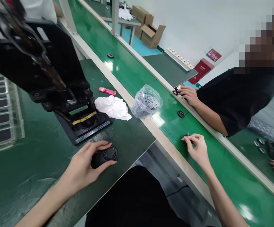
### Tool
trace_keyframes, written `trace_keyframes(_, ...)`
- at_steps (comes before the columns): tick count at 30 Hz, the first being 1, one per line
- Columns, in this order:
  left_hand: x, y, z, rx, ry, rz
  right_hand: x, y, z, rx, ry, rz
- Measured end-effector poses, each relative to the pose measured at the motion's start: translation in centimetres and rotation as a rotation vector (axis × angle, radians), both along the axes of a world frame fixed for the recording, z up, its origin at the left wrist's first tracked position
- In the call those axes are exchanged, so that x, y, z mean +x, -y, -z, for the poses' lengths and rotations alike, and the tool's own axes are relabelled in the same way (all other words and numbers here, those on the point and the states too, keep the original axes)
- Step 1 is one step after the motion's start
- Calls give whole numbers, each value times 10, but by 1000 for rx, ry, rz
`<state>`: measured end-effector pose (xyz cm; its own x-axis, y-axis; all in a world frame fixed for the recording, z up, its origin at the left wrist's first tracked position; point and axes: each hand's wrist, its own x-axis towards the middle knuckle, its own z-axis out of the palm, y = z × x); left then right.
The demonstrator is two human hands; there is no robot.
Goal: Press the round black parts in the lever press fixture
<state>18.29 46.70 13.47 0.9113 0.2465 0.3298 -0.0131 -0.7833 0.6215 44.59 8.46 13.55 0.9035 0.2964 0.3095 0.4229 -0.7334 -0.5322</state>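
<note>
My left hand [87, 164] rests on the green tabletop, thumb and fingers curved around a round black part [110, 153] with a raised ring on its face. Just beyond it stands a black press-like machine [87, 124] with a yellow strip and a labelled base edge. Over the green conveyor belt, my right hand [197, 148] pinches a small dark piece [185, 136]; a thin metallic bit shows at the fingertips, and the fingers cover most of it. A black ring-shaped part [180, 113] lies on the belt near that hand.
A clear plastic bag of small pieces [146, 102] stands at the belt's near rail. White cloth [113, 107] and a pink tube [107, 91] lie beside the machine. Another black ring [110, 55] sits farther up the belt. Opposite, a co-worker's hand [189, 95] holds a small part.
</note>
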Motion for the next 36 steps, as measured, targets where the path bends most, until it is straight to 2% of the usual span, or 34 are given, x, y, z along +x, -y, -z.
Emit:
trace_keyframes(3,-1,-1,0,-25,-7,27,-14,-47,-14,80,110,-217)
trace_keyframes(7,-2,-3,-1,-29,6,45,-41,-120,-23,169,-117,-570)
trace_keyframes(12,-2,-4,0,-23,-7,70,-51,-186,-22,186,-260,-800)
trace_keyframes(15,-3,-4,-1,-36,-21,72,-50,-199,-28,201,-250,-881)
trace_keyframes(20,-7,-1,-4,-135,-60,101,-54,-182,-41,219,-120,-778)
trace_keyframes(24,-10,0,-4,-188,-111,126,-65,-166,-48,207,-195,-757)
trace_keyframes(27,-10,1,-5,-206,-119,128,-77,-169,-55,207,-262,-830)
trace_keyframes(32,-12,3,-5,-225,-98,135,-85,-212,-65,251,-538,-990)
trace_keyframes(36,-12,4,-1,-217,-71,138,-82,-262,-59,281,-613,-1083)
